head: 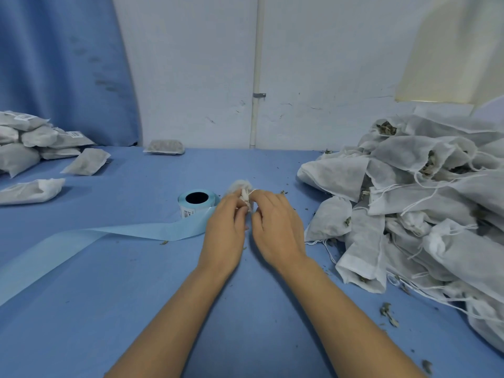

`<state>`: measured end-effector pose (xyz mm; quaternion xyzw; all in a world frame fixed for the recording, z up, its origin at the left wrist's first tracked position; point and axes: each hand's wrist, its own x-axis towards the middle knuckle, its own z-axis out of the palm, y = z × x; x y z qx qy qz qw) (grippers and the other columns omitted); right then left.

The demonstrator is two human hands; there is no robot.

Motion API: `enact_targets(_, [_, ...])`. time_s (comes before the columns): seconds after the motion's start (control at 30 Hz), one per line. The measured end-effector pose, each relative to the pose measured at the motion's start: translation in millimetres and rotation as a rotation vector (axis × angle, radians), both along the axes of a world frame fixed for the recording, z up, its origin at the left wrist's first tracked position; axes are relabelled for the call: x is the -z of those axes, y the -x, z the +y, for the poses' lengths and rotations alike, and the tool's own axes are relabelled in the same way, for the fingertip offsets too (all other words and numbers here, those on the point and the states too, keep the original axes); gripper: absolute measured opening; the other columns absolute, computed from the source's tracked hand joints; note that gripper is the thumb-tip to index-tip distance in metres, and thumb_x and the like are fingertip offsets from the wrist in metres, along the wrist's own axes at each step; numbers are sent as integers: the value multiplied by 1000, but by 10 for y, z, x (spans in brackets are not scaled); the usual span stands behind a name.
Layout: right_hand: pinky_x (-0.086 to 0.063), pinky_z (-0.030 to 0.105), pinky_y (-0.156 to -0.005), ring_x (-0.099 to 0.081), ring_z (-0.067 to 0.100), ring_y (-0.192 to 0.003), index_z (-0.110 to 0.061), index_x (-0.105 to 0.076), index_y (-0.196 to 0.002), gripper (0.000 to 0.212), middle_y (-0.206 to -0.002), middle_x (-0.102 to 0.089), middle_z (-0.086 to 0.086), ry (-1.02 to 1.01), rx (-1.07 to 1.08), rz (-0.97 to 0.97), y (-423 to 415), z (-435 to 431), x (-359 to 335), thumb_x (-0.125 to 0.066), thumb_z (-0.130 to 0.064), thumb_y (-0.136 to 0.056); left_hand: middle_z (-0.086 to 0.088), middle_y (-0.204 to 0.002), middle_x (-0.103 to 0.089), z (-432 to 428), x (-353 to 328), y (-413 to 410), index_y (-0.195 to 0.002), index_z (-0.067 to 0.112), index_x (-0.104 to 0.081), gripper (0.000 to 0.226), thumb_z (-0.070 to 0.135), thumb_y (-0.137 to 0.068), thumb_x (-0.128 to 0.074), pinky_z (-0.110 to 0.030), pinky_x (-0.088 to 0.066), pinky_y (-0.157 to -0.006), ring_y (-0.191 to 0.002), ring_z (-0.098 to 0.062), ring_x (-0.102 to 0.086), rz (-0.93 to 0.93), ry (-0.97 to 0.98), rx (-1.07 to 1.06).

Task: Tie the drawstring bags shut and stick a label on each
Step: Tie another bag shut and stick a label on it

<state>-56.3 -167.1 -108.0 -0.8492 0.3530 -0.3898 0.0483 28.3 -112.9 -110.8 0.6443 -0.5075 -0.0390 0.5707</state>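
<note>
Both hands are together at mid-table, fingertips almost touching.

- Left hand [226, 225]: fingers curled, pinching the gathered neck of a small bag [242, 188]. The bag sits just beyond my fingertips and is mostly hidden by them; only its bunched white top shows.
- Right hand [275, 227]: fingers curled in, pinching at the same neck. A thin loop of white drawstring [255, 190] runs over its fingertips. I cannot tell if a knot is made.
- Label roll [197, 201]: just beyond and left of my left hand, standing on end with its dark core facing up. A printed label shows on its side.
- Backing strip [95, 238]: pale blue, trailing from the roll, passing behind my left hand and off to the near left.
- Pile of open bags [422, 200]: to the right of my right hand, a big heap with mouths loose, strings hanging and dried herb showing inside.
- Finished bags [32, 140]: far left of my left hand, stacked, with some labels visible. A few loose ones lie near the stack.
- One lone bag [165, 146]: well beyond the hands, against the wall.
- Herb crumbs [388, 313]: scattered on the blue table cover [245, 309], mostly right of my right forearm.
</note>
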Motion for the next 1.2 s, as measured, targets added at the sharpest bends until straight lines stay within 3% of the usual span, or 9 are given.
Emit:
enact_targets(0.23, [-39, 21, -88, -49, 12, -112, -17, -63, -116, 45, -124, -61, -6, -107, -161, -194, -7, -15, 58, -41, -11, -78, 2, -80, -60, -3, -11, 6, -89, 6, -53, 13, 6, -97, -42, -6, -44, -57, -70, 8, -59, 196, 28, 49])
enact_targets(0.37, [-33, 3, -84, -47, 2, -108, -27, -66, -110, 41, -110, -62, -15, -365, -223, -377, 2, -19, 62, -41, -14, -80, 10, -75, -61, -20, 14, -5, -85, 13, -51, 17, 11, -98, -41, -17, -52, -54, -63, 5, -61, 294, 21, 73])
enact_targets(0.47, [-36, 7, -86, -50, 2, -107, -32, -68, -98, 37, -102, -63, -18, -526, -238, -514, 2, -37, 45, -45, -7, -84, 10, -76, -61, -42, 38, -22, -81, 22, -47, 21, 16, -99, -39, -29, -54, -60, -67, -7, -63, 325, -7, 59])
enact_targets(0.6, [-42, 22, -94, -54, 16, -112, -12, -72, -95, 36, -109, -68, 7, -693, -320, -635, 6, -67, 25, -42, 4, -85, 10, -75, -61, -40, 46, -44, -83, 25, -45, 19, 18, -99, -38, -25, -49, -52, -63, -13, -62, 326, -11, 29])
enact_targets(0.77, [-42, 7, -74, -61, 4, -92, 3, -69, -87, 28, -93, -71, 7, -767, -430, -710, 36, -57, -16, -41, 7, -83, 5, -73, -64, -31, 37, -93, -88, 25, -45, 14, 22, -100, -37, -31, -43, -53, -60, -21, -65, 314, -20, -8])
enact_targets(0.83, [-41, 6, -70, -61, -1, -78, 6, -68, -83, 27, -81, -69, 3, -768, -480, -707, 44, -49, -24, -41, 10, -82, 6, -73, -64, -26, 40, -109, -90, 22, -46, 13, 22, -100, -37, -22, -40, -51, -56, -14, -64, 306, -23, -9])
enact_targets(0.93, [-43, 17, -83, -59, 8, -91, 0, -70, -81, 28, -82, -69, 4, -721, -463, -600, 33, -58, -22, -43, 8, -82, 2, -72, -63, -14, 47, -135, -94, 14, -48, 12, 20, -99, -39, -12, -37, -46, -47, -7, -58, 282, -13, -4])
enact_targets(1.07, [-37, -1, -66, -54, -20, -70, 4, -73, -86, 32, -70, -65, -16, -679, -483, -508, 16, -25, -49, -43, 13, -80, -1, -65, -58, -5, 39, -138, -87, 15, -50, 14, 20, -97, -44, -12, -40, -48, -45, -8, -51, 244, 41, -4])
enact_targets(1.2, [-37, -3, -62, -55, -20, -64, 5, -73, -89, 37, -61, -62, -15, -684, -543, -464, 34, -22, -73, -39, 16, -77, 0, -63, -62, -20, 29, -123, -85, 18, -53, 15, 17, -97, -44, -16, -42, -47, -47, -8, -55, 328, 82, 11])
